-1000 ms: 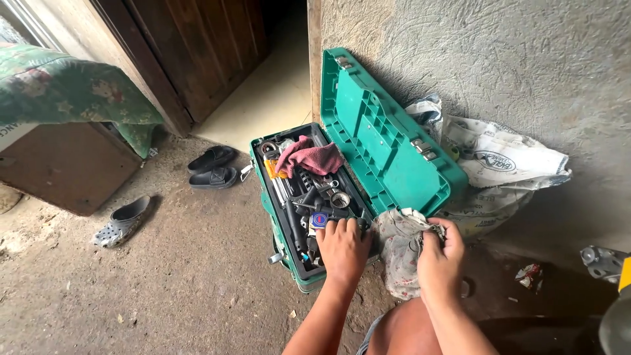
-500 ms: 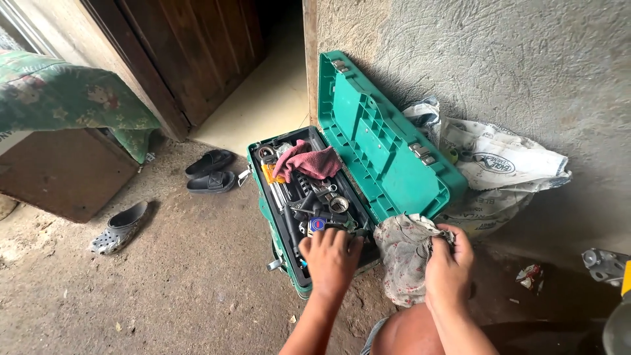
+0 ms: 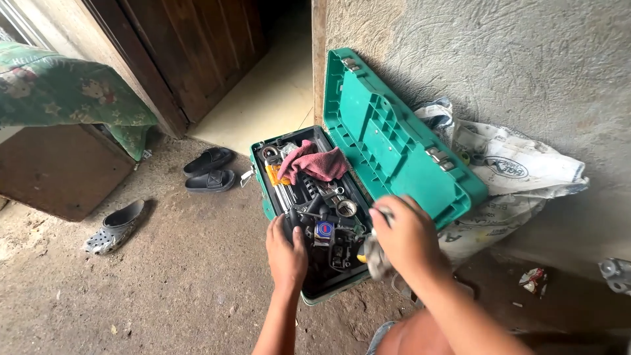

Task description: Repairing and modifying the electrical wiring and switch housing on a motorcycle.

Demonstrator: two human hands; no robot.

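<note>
- Left hand (image 3: 286, 253) is reaching into the open green toolbox (image 3: 282, 197), fingers curled down on the dark tools (image 3: 322, 223) at the near end; whether it is gripping one, cannot tell.
- Right hand (image 3: 404, 236) is hovering over the box's right edge, fingers closed on a grey rag (image 3: 376, 256).
- Pink cloth (image 3: 314, 163) is lying at the far end; lid (image 3: 394, 141) is leaning against the wall.
- Step, judging: sorting through tools. The next move is calling for a firm pinch on one piece and a clean lift clear of the tangle.

A green plastic toolbox (image 3: 342, 197) is set open on the dirt floor (image 3: 164, 289) beside a rough wall, its ribbed lid (image 3: 388, 131) tilted back. It is crammed with dark metal tools (image 3: 322, 223), over which a pink rag (image 3: 312, 163) is draped. A blurred grey cloth (image 3: 376, 256) is held above its near right corner.
</note>
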